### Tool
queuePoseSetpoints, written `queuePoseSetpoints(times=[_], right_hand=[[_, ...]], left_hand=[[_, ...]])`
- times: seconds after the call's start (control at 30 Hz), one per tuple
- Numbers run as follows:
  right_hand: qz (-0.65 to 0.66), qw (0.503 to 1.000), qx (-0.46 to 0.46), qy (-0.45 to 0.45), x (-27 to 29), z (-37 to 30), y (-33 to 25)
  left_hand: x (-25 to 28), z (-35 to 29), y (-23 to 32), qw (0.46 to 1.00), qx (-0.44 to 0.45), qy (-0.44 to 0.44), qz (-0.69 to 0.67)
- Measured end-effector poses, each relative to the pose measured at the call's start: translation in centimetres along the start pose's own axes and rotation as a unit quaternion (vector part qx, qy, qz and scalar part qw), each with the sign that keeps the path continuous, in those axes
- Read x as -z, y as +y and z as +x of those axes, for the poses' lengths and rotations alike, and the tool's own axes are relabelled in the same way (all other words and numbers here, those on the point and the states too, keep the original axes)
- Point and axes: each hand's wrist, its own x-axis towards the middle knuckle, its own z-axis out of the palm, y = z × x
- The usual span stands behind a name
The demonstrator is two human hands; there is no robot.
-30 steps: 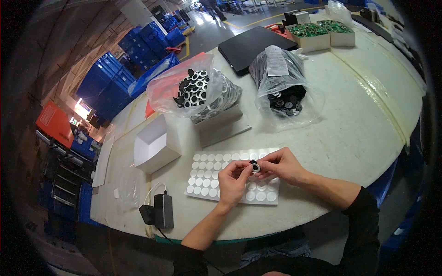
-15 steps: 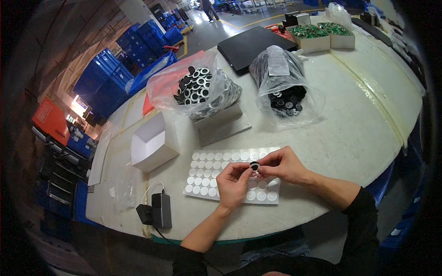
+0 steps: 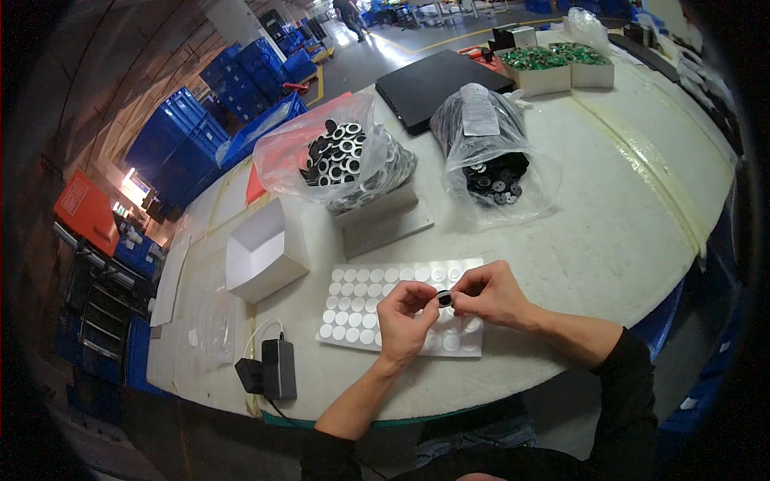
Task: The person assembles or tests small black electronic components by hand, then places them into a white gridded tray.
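Note:
My left hand (image 3: 403,322) and my right hand (image 3: 496,298) meet over a white sheet (image 3: 472,353). Between their fingertips they pinch a small round black part with a pale ring (image 3: 444,299), one hand at each side of it. Rows of round white stickers (image 3: 357,305) cover the sheet below, and my hands hide some of them. Beyond the sheet, a clear plastic bag (image 3: 269,152) holds many black-and-white rings (image 3: 343,152). To its right lies another clear bag (image 3: 539,196) with black discs (image 3: 501,180) at its mouth.
Left of the sheet are an open white box (image 3: 269,252) and a black power adapter (image 3: 278,369) with a cable. A metal block (image 3: 389,227) stands before the ring bag. Farther back lie a flat black case (image 3: 433,84) and boxes of green parts (image 3: 541,78).
The round part has tilted between my fingertips, and its dark centre now faces me more. My right hand has shifted slightly down and left. The whole view has moved a little.

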Motion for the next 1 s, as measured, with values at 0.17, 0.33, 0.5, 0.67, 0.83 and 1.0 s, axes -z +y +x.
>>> queuePoseSetpoints(times=[0.17, 0.33, 0.5, 0.67, 0.83, 1.0], right_hand=[[0.022, 0.999, 0.027, 0.029, -0.2, -0.1, 1.2], [0.002, 0.997, 0.081, 0.02, -0.2, 0.3, 1.1], [-0.017, 0.997, 0.053, -0.053, 0.2, 0.6, 1.3], [0.014, 0.999, 0.01, -0.047, 0.3, 0.7, 1.1], [0.017, 0.997, 0.071, -0.016, -0.1, 0.5, 1.4], [-0.126, 0.982, 0.124, -0.069, 1.0, 1.0, 1.2]], left_hand=[[-0.7, -0.4, -0.7, 0.99, 0.052, 0.04, -0.128], [0.6, -0.4, -0.5, 0.999, 0.032, 0.001, -0.024], [1.3, 0.0, 0.4, 0.968, -0.029, -0.102, 0.226], [0.2, -0.6, -0.3, 0.997, 0.03, -0.059, 0.032], [0.2, -0.7, -0.7, 0.993, 0.086, -0.034, -0.072], [0.6, -0.5, 1.1, 0.942, -0.135, -0.116, 0.286]])
